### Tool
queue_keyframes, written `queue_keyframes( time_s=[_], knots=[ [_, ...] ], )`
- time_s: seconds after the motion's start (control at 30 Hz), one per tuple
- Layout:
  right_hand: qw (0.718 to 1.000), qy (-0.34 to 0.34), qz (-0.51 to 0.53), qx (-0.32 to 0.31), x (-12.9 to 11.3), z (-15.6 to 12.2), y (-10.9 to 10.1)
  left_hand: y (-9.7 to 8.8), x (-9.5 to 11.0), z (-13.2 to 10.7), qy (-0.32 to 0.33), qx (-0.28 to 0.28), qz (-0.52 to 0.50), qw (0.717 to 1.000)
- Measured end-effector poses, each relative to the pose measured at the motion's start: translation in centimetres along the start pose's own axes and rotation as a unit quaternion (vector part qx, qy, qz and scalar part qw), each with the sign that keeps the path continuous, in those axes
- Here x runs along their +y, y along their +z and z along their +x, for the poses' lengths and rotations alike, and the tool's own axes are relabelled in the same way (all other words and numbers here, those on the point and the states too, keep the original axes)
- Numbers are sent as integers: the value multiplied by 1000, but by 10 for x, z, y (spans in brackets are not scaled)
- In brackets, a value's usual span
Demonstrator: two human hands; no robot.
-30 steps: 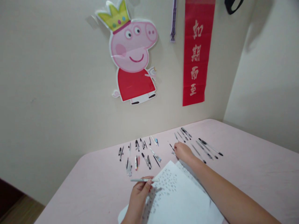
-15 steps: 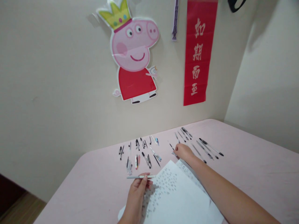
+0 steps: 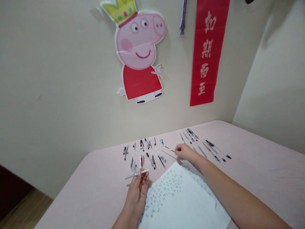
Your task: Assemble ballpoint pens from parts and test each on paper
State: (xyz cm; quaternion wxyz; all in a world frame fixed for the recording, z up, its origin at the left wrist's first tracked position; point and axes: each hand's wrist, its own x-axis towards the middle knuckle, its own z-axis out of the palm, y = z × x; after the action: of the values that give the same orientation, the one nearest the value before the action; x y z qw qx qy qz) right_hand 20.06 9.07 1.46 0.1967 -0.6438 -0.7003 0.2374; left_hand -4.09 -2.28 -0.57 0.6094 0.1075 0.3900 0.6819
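Note:
My left hand [image 3: 138, 188] is closed on a slim white pen [image 3: 145, 171], held nearly level above the table beside the written sheets. My right hand [image 3: 185, 151] pinches a thin dark-tipped pen refill [image 3: 168, 148], which points left and away from me; its rear part is hidden by the fingers. Below my right forearm lie white paper sheets [image 3: 188, 197] with handwriting along their left side. Just beyond my left hand are a white-and-pink pen part [image 3: 141, 161] and a group of clear pen parts [image 3: 133, 166].
Several small groups of dismantled pens [image 3: 151, 160] lie across the middle of the pink table [image 3: 95, 184]. Further right, several whole pens [image 3: 218, 149] lie side by side. Behind the table, the wall carries a pig cutout [image 3: 142, 81] and a red banner [image 3: 209, 51].
My left hand has moved left and slightly up with the white pen, away from the paper. My right hand has shifted slightly, and the refill now lies flatter. The view has tilted slightly.

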Motion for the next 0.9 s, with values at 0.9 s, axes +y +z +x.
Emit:
queue_keyframes(
  time_s=[0.9],
  knots=[
    [888,-194,213,-358,-19,-20,-3,-6,-2,8,-22,-11,-48,999]
  ],
)
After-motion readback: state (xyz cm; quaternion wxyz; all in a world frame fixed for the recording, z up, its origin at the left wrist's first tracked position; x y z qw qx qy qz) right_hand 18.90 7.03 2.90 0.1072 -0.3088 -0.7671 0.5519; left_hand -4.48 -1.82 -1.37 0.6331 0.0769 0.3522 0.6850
